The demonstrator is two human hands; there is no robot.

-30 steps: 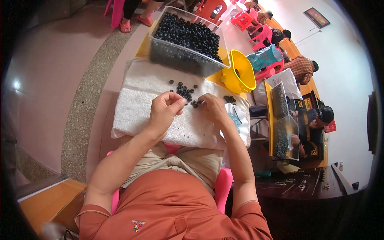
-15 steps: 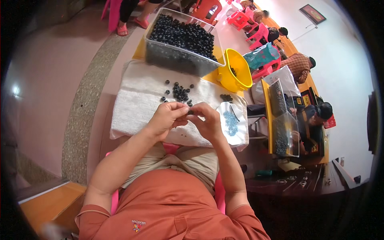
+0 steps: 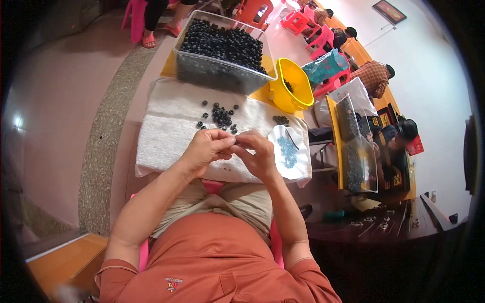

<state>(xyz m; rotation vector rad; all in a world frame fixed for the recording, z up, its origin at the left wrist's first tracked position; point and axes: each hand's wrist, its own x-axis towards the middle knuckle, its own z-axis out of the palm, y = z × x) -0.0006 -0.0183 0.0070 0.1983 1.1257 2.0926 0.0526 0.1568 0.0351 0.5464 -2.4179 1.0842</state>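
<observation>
My left hand and my right hand meet fingertip to fingertip above the near part of a white towel. Together they pinch something very small between them; it is too small to make out. Just beyond the fingers lies a loose cluster of small black round parts on the towel. To the right of my right hand sits a white plate holding a patch of tiny blue pieces and a thin dark tool.
A clear bin full of black parts stands at the far end of the towel. A yellow funnel-shaped bowl sits to its right. Further right are clear trays and seated people by pink and red stools.
Both hands drew back from the black cluster toward me and came together at the towel's near part, fingertips now touching.
</observation>
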